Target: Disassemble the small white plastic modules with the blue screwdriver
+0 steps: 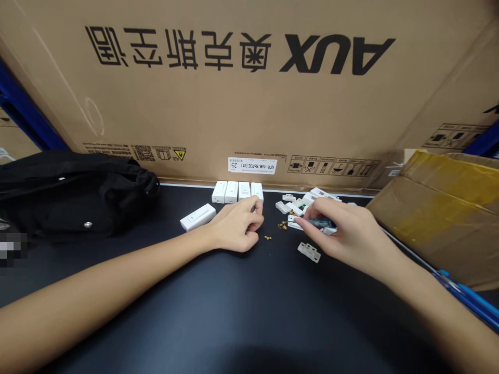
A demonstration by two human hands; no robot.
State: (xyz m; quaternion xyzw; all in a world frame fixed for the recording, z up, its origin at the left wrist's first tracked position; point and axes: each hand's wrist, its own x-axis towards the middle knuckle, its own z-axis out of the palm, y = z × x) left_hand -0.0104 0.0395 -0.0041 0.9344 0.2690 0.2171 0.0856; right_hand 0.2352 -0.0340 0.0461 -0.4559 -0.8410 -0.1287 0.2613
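While pinched narrow around a small blue-handled screwdriver point(322, 224), right hand point(343, 228) over loose white plastic casing parts point(298, 206), tool tip at their edge. Left hand point(237, 226): curled, resting on black tabletop point(273, 291), any held item hidden by fingers, fingertips point(259, 221) just beside four upright white modules point(237, 191). Between hands, small brass screws point(281, 225). Below right hand, one flat casing piece point(309, 252). Beside left wrist, one white module lying flat point(197, 216), green mark on top. Farther out: black bag point(70, 195), AUX cardboard carton point(234, 88), yellow-taped carton flap point(440, 208).
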